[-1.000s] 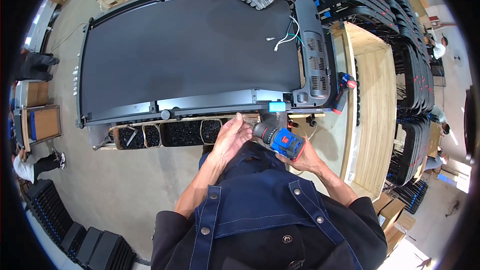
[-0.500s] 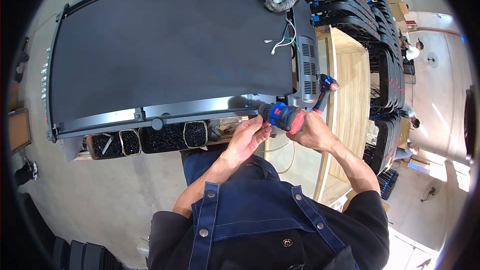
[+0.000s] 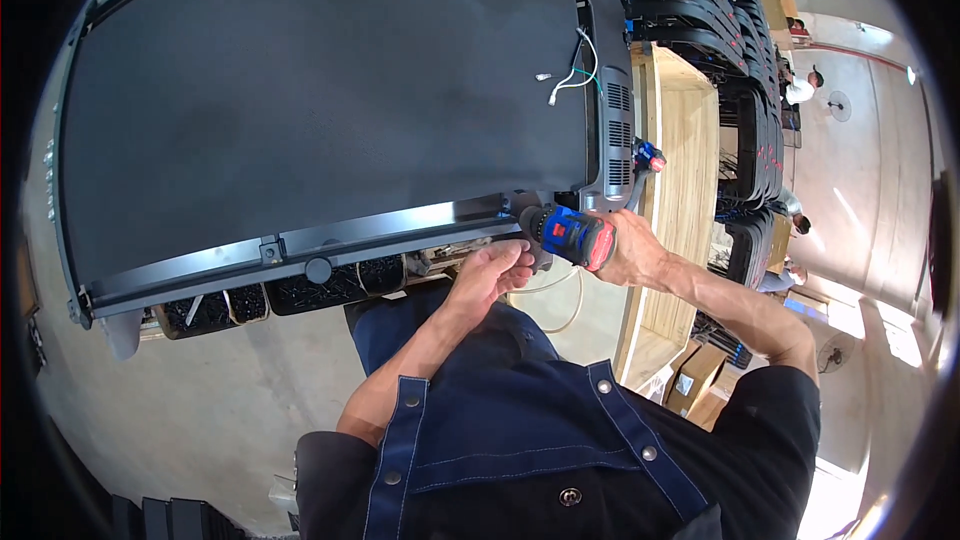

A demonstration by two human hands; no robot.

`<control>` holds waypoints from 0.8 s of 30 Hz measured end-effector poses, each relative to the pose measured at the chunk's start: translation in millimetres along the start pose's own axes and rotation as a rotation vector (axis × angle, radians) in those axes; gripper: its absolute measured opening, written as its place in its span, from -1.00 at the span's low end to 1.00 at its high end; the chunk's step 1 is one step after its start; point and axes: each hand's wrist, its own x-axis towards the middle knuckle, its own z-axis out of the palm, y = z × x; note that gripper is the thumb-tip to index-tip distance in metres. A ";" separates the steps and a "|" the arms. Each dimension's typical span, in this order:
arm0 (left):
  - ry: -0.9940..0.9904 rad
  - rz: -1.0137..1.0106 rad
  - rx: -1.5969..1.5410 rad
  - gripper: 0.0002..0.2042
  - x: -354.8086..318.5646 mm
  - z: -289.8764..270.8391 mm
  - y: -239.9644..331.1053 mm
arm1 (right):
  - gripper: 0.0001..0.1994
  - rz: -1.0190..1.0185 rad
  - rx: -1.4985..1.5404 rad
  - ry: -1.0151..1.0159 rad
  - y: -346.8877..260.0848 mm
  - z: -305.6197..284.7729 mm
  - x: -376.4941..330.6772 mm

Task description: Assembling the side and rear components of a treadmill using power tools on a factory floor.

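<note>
A blue, black and red cordless drill (image 3: 572, 234) is gripped in my right hand (image 3: 632, 252). Its chuck points left, at the near right corner of a treadmill deck (image 3: 330, 90) with a wide black belt. My left hand (image 3: 490, 275) is just below the chuck, thumb and fingertips pinched beside the side rail (image 3: 390, 238). Whatever is between those fingertips is too small to make out. Loose white cable connectors (image 3: 572, 88) lie over the belt's right end, next to the grey vented motor cover (image 3: 617, 130).
Under the near rail sit dark bins of small black parts (image 3: 310, 285). A second power tool (image 3: 648, 156) rests right of the motor cover, beside a pale wooden crate (image 3: 680, 180). Stacked black frames (image 3: 690, 20) stand beyond, and cardboard boxes (image 3: 697, 377) are at the lower right.
The drill has shifted slightly, its chuck now at the rail corner, and my right elbow has swung outward. My left fingertips have drawn below the chuck. Another person's gloved hand has left the belt.
</note>
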 end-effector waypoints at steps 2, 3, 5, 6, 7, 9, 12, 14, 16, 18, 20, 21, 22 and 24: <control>-0.007 -0.001 0.014 -0.62 -1.8 -4.2 -5.1 | -0.66 0.016 -0.006 -0.027 -0.8 0.6 1.1; 0.014 0.015 0.048 -0.62 -4.7 -4.3 -6.7 | -0.65 -0.002 0.006 0.008 2.7 4.1 1.9; 0.047 0.042 0.091 -0.63 -8.9 -1.3 -8.5 | -0.65 -0.037 0.025 0.047 6.6 3.5 4.2; 0.057 0.065 0.184 -0.64 -10.7 -0.2 -7.0 | -0.64 0.013 -0.014 -0.024 7.7 0.0 10.8; 0.073 0.091 0.281 -0.65 -15.0 1.3 -5.7 | -0.63 0.058 -0.052 -0.095 7.9 -1.0 13.5; 0.099 0.202 0.413 -0.66 -32.4 3.0 -1.0 | -0.61 -0.102 -0.018 0.066 12.3 5.8 9.1; 0.234 0.422 0.644 -0.74 -78.1 1.9 13.9 | -0.63 -0.024 0.124 0.013 8.4 -1.1 -0.5; 0.560 0.813 1.108 -0.81 -121.6 12.9 38.5 | -0.66 -0.208 0.147 0.159 4.2 2.2 -26.3; 0.846 1.221 1.472 -0.79 -154.8 -1.2 62.7 | -0.56 -0.275 0.185 0.296 1.1 20.0 -53.0; 1.095 1.250 1.748 -0.72 -178.5 -6.8 95.0 | -0.56 -0.234 0.351 0.250 6.2 56.1 -67.7; 1.148 1.134 2.063 -0.65 -192.7 -3.8 123.6 | -0.56 -0.099 0.476 0.132 -23.1 81.4 -73.0; 1.060 0.992 2.147 -0.64 -194.1 -13.7 133.5 | -0.56 0.038 0.589 0.007 -34.2 96.6 -76.2; 0.984 1.017 2.158 -0.64 -194.1 -19.5 137.8 | -0.61 -0.086 0.551 0.094 -11.8 149.2 -63.3; 0.800 1.013 2.281 -0.68 -194.6 -34.2 144.9 | -0.65 0.091 0.620 -0.059 -35.4 181.4 -45.2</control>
